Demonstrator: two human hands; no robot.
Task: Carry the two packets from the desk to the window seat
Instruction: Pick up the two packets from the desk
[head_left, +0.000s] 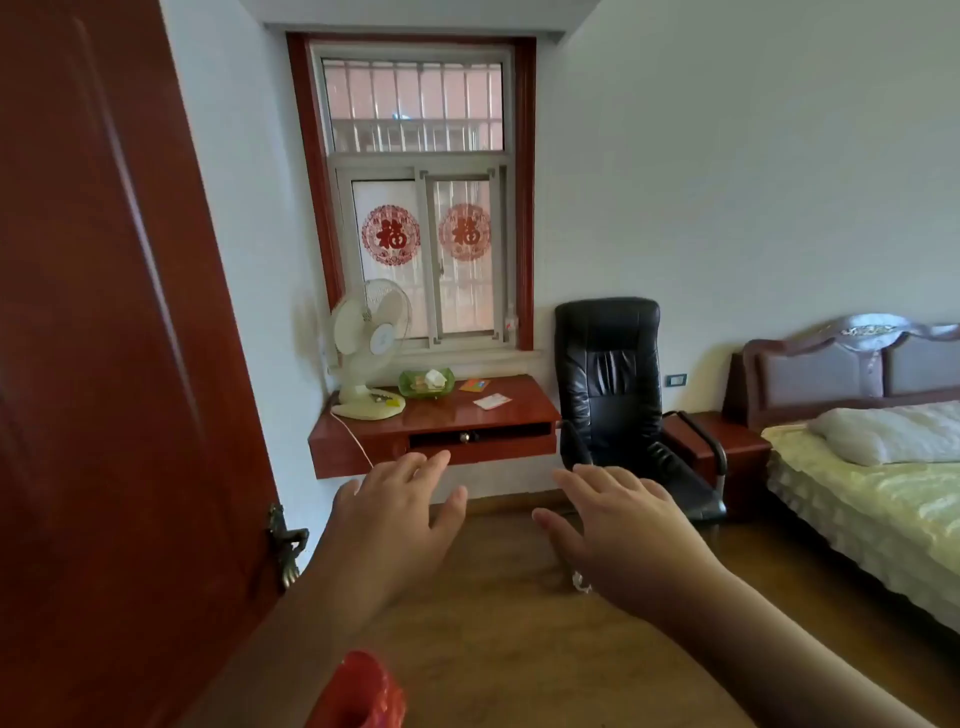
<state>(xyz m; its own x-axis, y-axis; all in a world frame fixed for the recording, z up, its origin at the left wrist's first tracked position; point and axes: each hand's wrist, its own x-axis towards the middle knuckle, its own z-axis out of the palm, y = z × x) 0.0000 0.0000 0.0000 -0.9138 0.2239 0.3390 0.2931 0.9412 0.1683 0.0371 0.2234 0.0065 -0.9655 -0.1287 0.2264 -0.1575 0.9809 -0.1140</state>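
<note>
a: where are the hands?
b: left hand (400, 512) and right hand (618, 519) both reach forward, fingers spread, palms down, holding nothing.
a: and the packets?
b: well beyond the fingertips, on the desk (441, 415): orange packet (474, 385) farther back, white packet (491, 400) just beside it, nearer the hands.

An orange packet (474, 385) and a white packet (491, 401) lie flat, near each other, on the red desk (441, 423).
</note>
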